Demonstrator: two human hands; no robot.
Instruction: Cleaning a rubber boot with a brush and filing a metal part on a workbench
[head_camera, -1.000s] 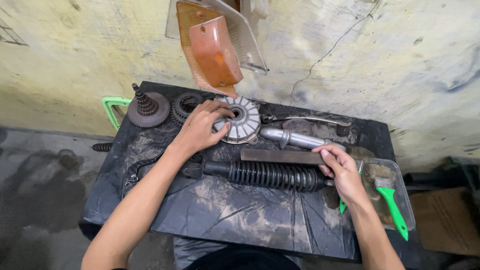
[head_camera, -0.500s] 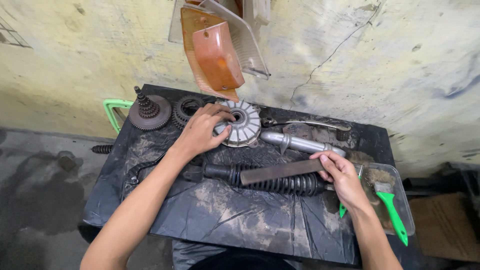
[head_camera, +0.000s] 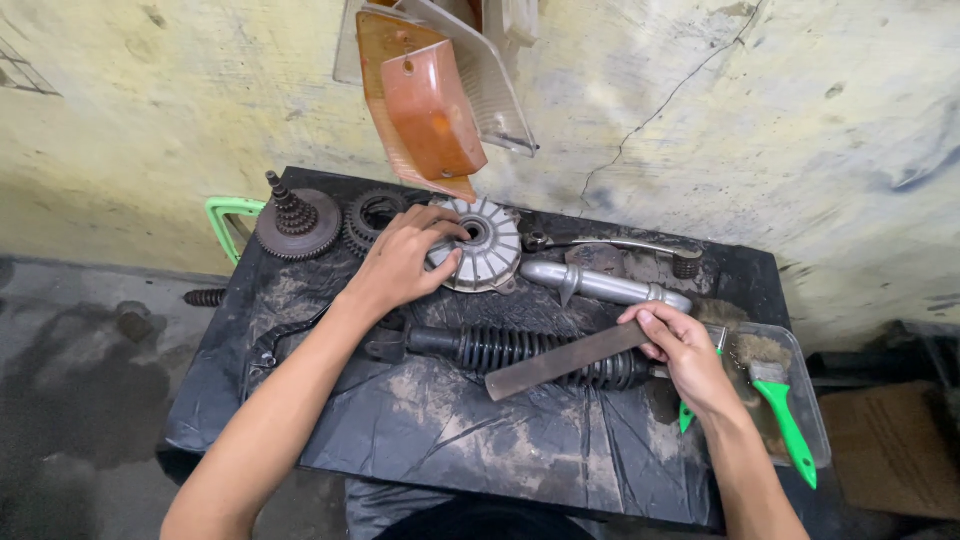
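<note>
Presently: right hand (head_camera: 685, 352) closed around one end of a flat, dark steel file (head_camera: 567, 360), long axis slanting down-left over the black ribbed shock absorber (head_camera: 520, 352). Left hand (head_camera: 405, 262), fingers curled, grips the grey finned metal hub (head_camera: 487, 243), further back.

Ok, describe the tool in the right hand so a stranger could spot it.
On the black-covered table, look near its right edge, where the right hand grips one end of a flat metal file. It slants over the ribbed black shock absorber, the only flat, straight bar among round parts.
</note>
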